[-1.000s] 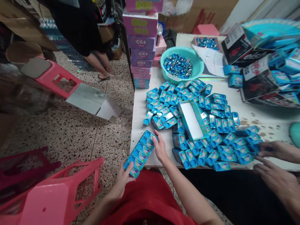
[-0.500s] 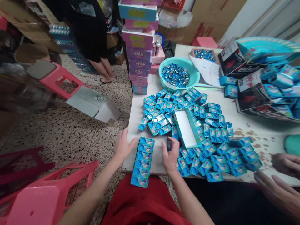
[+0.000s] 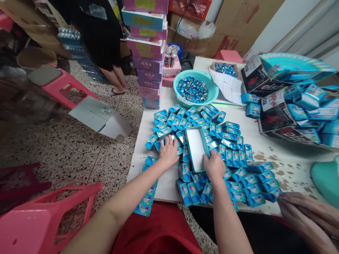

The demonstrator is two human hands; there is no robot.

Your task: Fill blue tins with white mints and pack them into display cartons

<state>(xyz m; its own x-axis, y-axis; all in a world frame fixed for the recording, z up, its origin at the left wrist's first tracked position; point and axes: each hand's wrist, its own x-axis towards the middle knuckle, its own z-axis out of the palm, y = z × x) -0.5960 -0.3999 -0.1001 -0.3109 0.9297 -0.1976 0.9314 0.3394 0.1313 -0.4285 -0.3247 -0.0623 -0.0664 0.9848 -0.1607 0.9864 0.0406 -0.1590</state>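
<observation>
My right hand (image 3: pixel 215 165) grips the right side of a shallow blue carton tray (image 3: pixel 195 144) with a white inside, thumb over its edge. The tray lies tilted over the small blue printed tins (image 3: pixel 236 158). My left hand (image 3: pixel 168 151) rests on tins just left of the tray, fingers apart and bent down over them; whether it pinches one is hidden. These tins (image 3: pixel 161 127) stand packed together, each with a round recess on top. Closer to me, a straight row of tins (image 3: pixel 147 200) lies along the table's left edge, partly behind my left forearm.
A turquoise basin (image 3: pixel 182 100) of small round blue-and-silver pieces stands behind the tins, right of stacked pink and purple boxes (image 3: pixel 148 76). Black cartons (image 3: pixel 278 109) with blue packs sit at right. A co-worker's hands (image 3: pixel 304 211) are at the right front. Pink stools (image 3: pixel 29 225) stand left.
My right hand has moved to the tray and taken hold of its right side. My left hand has left the row of tins and moved right and forward onto the packed tins.
</observation>
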